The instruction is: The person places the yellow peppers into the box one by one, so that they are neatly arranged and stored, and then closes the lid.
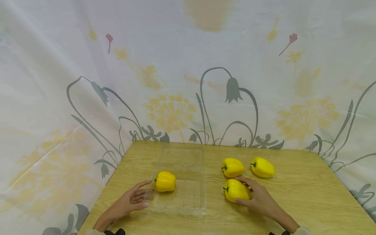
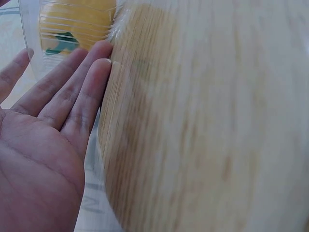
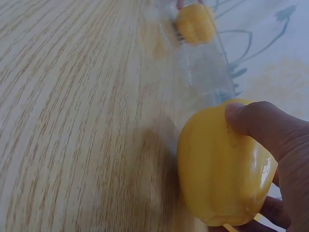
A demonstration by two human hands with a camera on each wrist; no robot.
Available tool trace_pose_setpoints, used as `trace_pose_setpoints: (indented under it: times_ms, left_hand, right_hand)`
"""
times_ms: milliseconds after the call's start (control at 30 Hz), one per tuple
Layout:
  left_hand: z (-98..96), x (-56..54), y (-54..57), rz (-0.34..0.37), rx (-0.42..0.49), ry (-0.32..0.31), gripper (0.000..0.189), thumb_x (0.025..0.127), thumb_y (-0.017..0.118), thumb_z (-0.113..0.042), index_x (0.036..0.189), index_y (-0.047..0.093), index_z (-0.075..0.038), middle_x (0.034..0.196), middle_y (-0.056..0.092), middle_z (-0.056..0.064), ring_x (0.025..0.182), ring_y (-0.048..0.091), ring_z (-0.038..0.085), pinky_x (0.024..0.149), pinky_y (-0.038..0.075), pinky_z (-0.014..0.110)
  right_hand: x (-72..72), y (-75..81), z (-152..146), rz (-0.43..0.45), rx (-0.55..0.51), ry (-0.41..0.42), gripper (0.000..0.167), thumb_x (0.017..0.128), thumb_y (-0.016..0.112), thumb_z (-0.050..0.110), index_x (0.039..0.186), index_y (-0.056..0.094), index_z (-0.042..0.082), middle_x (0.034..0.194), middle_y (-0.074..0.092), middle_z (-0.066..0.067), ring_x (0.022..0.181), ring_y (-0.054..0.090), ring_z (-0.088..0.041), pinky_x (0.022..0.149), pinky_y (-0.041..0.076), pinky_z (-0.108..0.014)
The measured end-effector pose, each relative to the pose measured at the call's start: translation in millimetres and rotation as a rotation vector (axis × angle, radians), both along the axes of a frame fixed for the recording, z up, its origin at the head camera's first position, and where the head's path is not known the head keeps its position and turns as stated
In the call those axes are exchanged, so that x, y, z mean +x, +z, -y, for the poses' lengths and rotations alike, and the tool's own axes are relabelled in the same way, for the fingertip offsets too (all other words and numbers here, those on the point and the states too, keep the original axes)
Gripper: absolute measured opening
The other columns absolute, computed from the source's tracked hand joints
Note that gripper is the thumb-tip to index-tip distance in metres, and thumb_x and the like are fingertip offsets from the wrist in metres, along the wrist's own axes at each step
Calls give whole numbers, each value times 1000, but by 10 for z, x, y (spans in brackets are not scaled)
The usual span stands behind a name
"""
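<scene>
My right hand [image 1: 259, 198] grips a yellow bell pepper [image 1: 236, 190] with a green stem, thumb on the near side and fingers on the far side. In the right wrist view the thumb presses the top of this bell pepper [image 3: 224, 164]. My left hand [image 1: 133, 199] rests at the left wall of a clear plastic container [image 1: 189, 204], fingers fairly straight. The left wrist view shows these fingers [image 2: 89, 89] against the container's side. One more yellow bell pepper [image 1: 165, 181] lies inside the container's near part, its stem toward the left.
Two yellow bell peppers [image 1: 233, 167] [image 1: 262, 167] lie on the wooden table [image 1: 305, 189] just beyond my right hand. The container's lid [image 1: 183, 158] lies opened toward the back. A flower-printed cloth [image 1: 176, 81] hangs behind the table.
</scene>
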State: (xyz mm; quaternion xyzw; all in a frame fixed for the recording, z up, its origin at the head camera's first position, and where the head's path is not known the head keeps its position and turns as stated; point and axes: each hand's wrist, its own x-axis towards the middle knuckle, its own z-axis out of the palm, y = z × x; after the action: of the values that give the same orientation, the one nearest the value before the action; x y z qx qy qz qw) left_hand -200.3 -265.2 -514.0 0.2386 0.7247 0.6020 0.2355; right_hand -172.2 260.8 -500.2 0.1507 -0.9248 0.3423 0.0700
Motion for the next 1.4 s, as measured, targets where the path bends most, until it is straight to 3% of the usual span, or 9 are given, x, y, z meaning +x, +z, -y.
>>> trace_pose_setpoints:
  times_ms: [267, 600, 1100, 1400]
  left_hand:
    - [3, -3, -9, -17, 18, -14, 73, 106, 57, -7, 166, 15, -11, 160, 26, 35, 143, 33, 54, 104, 49, 31]
    - [7, -17, -12, -26, 40, -27, 73, 106, 56, -5, 166, 14, -9, 159, 27, 37, 141, 38, 52, 104, 50, 31]
    - [16, -16, -34, -19, 42, -21, 73, 106, 57, -6, 166, 16, -11, 159, 30, 35, 141, 43, 45, 104, 50, 31]
    - [9, -13, -32, -26, 28, -15, 73, 106, 57, -7, 166, 16, -11, 159, 29, 35, 141, 39, 52, 104, 50, 30]
  right_hand:
    - [15, 59, 16, -5, 6, -4, 74, 81, 87, 50, 138, 61, 12, 131, 66, -5, 113, 63, -26, 84, 56, -33]
    - [-14, 67, 30, -34, -32, -1, 72, 81, 87, 49, 138, 63, 12, 128, 67, 0, 109, 62, -19, 82, 57, -31]
    - [-36, 180, 78, -14, -57, 12, 70, 83, 86, 48, 141, 60, 17, 131, 65, 0, 111, 62, -22, 82, 57, -32]
    - [-47, 265, 146, -49, -62, 31, 70, 84, 85, 47, 140, 60, 15, 128, 65, -1, 109, 61, -20, 82, 57, -33]
